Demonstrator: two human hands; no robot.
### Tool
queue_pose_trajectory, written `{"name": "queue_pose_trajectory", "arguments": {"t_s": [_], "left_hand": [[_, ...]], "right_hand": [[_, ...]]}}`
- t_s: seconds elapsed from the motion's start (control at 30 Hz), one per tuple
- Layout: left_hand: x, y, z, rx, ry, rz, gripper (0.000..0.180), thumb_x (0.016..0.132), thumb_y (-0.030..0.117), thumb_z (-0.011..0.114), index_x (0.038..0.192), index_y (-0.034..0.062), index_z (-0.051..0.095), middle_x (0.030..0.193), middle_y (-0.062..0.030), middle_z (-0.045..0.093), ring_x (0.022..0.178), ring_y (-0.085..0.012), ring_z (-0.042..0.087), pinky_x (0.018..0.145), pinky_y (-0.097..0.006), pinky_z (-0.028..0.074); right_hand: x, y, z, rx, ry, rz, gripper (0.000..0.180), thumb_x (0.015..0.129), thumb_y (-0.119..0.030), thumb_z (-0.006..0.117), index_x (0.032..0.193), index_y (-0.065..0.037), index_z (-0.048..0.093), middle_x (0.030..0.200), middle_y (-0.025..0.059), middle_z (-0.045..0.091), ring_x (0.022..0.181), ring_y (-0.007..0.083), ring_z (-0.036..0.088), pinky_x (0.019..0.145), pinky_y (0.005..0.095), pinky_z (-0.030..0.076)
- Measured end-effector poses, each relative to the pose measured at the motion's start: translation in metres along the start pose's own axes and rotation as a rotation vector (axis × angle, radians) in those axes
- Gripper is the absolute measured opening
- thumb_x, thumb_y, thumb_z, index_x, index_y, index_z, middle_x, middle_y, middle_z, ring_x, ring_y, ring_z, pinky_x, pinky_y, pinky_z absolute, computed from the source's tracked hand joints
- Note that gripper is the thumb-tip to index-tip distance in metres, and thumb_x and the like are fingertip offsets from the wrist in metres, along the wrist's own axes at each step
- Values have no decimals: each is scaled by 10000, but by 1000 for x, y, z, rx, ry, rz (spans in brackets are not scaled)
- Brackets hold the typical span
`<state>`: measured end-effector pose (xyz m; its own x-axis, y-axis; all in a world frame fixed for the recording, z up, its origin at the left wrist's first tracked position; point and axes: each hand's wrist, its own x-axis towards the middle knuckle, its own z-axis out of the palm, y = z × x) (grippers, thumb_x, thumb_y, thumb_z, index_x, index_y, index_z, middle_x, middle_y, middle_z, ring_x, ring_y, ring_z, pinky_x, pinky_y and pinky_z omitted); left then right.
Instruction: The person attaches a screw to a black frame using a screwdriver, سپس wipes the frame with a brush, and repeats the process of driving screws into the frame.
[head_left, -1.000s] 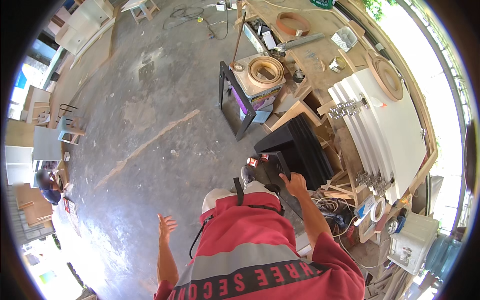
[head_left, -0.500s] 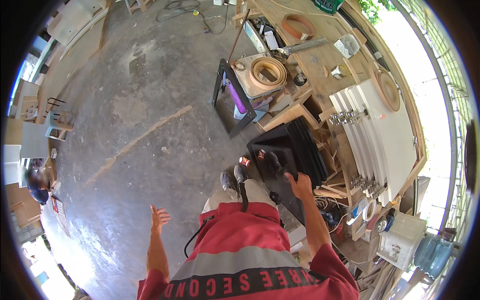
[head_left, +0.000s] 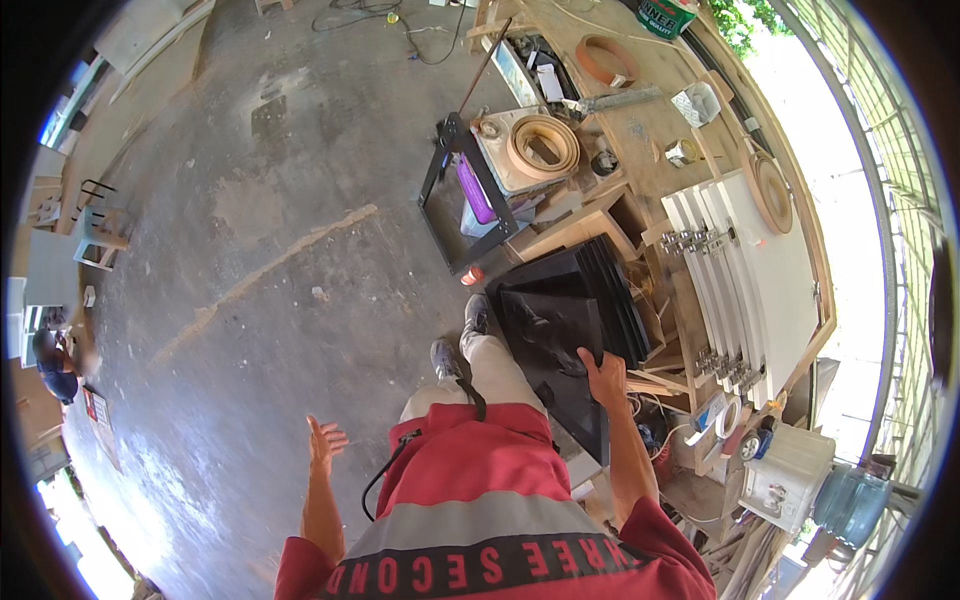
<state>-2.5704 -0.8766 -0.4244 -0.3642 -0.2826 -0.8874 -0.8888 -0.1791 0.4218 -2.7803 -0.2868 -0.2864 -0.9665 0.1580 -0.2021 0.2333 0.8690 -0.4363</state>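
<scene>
My right hand (head_left: 605, 382) is closed on the edge of a glossy black panel (head_left: 560, 365), which leans at my right side and mirrors my leg. Just beyond that panel, more black panels (head_left: 612, 285) stand stacked against the workbench. Off to the left, my left hand (head_left: 325, 440) hangs in the air over the floor, fingers apart and holding nothing. Ahead of my feet a black rectangular frame (head_left: 432, 215) stands upright, with a purple package (head_left: 476, 190) visible through it.
The wooden workbench (head_left: 640, 140) along the right carries white panels with metal hinges (head_left: 740, 270) and coils of edge banding (head_left: 543, 146). A reddish cup (head_left: 472, 275) is on the concrete floor (head_left: 280, 250). A person (head_left: 58, 365) crouches at far left, near a stool (head_left: 100, 238).
My feet have shifted, one shoe now farther forward beside the black panel. The right hand keeps its grip on the panel. My left hand stays open.
</scene>
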Motion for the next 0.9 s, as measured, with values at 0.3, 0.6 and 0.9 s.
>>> {"name": "queue_pose_trajectory", "arguments": {"t_s": [0.3, 0.6, 0.9], "left_hand": [[-12, -4, 7, -61, -20, 54, 1100, 875, 885, 149, 1342, -22, 559, 1160, -223, 680, 1009, -335, 696, 905, -451, 510], [-61, -14, -7, -79, 124, 83, 1082, 872, 889, 159, 1347, -3, 549, 1162, -204, 673, 1010, -330, 689, 915, -449, 505], [-95, -41, 10, -85, 212, 12, 1112, 868, 893, 137, 1370, -17, 534, 1158, -203, 675, 1030, -344, 685, 926, -453, 488]], "right_hand": [[21, -6, 32, 37, -104, 39, 734, 918, -620, 599, 821, 105, 662, 780, 312, 647, 825, 491, 640, 742, 514, 487], [66, 23, 91, 0, -229, 29, 761, 915, -652, 575, 875, 100, 683, 848, 315, 665, 884, 494, 642, 798, 536, 488], [103, 41, 129, -50, -263, -46, 814, 909, -711, 523, 794, 81, 670, 854, 329, 662, 898, 502, 645, 808, 548, 504]]}}
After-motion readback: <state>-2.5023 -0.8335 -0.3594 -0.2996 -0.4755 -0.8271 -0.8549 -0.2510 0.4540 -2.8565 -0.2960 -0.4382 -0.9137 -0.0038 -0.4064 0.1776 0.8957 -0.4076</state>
